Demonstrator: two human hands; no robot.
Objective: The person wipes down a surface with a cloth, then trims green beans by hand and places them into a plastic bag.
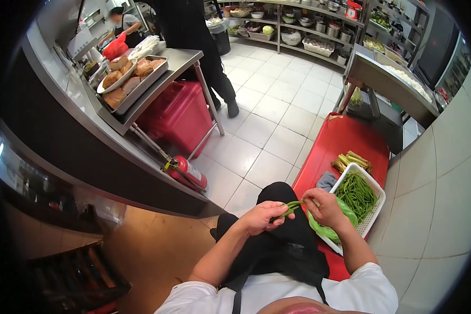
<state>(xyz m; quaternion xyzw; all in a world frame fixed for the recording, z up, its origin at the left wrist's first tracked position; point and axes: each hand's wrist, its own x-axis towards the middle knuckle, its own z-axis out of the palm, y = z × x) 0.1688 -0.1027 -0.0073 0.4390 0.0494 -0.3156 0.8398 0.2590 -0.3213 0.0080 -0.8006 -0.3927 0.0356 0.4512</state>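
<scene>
Over my lap, my left hand (264, 216) is closed around a few green beans (292, 208), whose ends stick out toward the right. My right hand (322, 206) pinches the tips of these beans between thumb and fingers. Just right of it, a white plastic basket (378, 208) holds a heap of green beans (357, 192). A light green plastic bag (325, 231) lies at the basket's near left side, partly under my right forearm.
The basket rests on a red bench (345, 138) with yellowish-green stalks (354, 161) and a grey cloth (327, 181). To the left are a steel table (180, 58) with meat trays, a red bin (178, 112) and a fire extinguisher (187, 174). A person in black (191, 47) stands beyond.
</scene>
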